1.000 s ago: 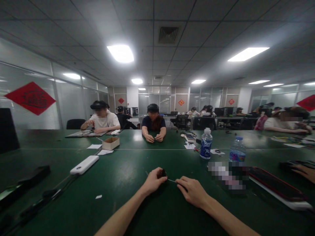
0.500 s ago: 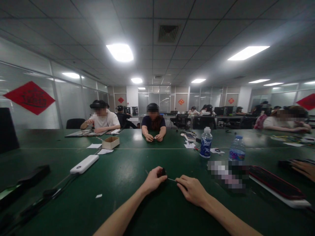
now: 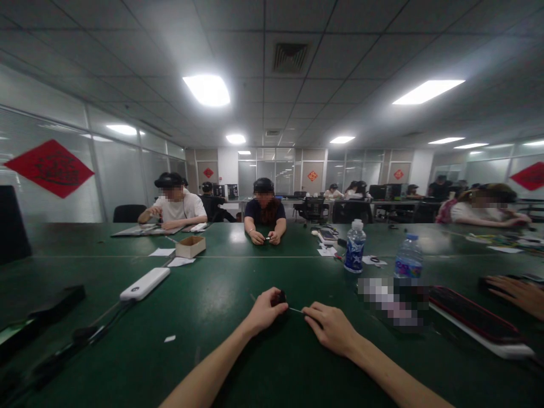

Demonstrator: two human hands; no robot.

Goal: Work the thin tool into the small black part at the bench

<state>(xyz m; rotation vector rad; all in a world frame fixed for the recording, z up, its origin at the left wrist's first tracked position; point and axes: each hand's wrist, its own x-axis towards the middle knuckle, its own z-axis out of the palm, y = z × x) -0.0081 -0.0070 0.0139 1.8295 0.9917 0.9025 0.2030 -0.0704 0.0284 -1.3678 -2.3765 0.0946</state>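
Observation:
Just above the green table [image 3: 221, 351], my left hand [image 3: 267, 309] is closed around a small black object [image 3: 281, 296]; most of it is hidden by the fingers, so its kind does not show. My right hand [image 3: 329, 326] lies to the right, its fingers pinched on a thin, light-coloured rod [image 3: 296, 309]. This rod spans the gap between the two hands, and its far tip reaches the black object. Whether it is a tool or a wire, I cannot make out.
Two bottles [image 3: 355, 246] stand beyond my right hand. A black-and-white power bank [image 3: 478, 323] lies at the right, near another person's hand [image 3: 516, 294]. To the left are a white power bank [image 3: 145, 283], cables, a small cardboard box [image 3: 191, 246] and a paper scrap [image 3: 170, 339].
My hands and the rod stay almost in place. Across the table, the seated person's hands have shifted slightly. The other person's hand at the right has moved a little left.

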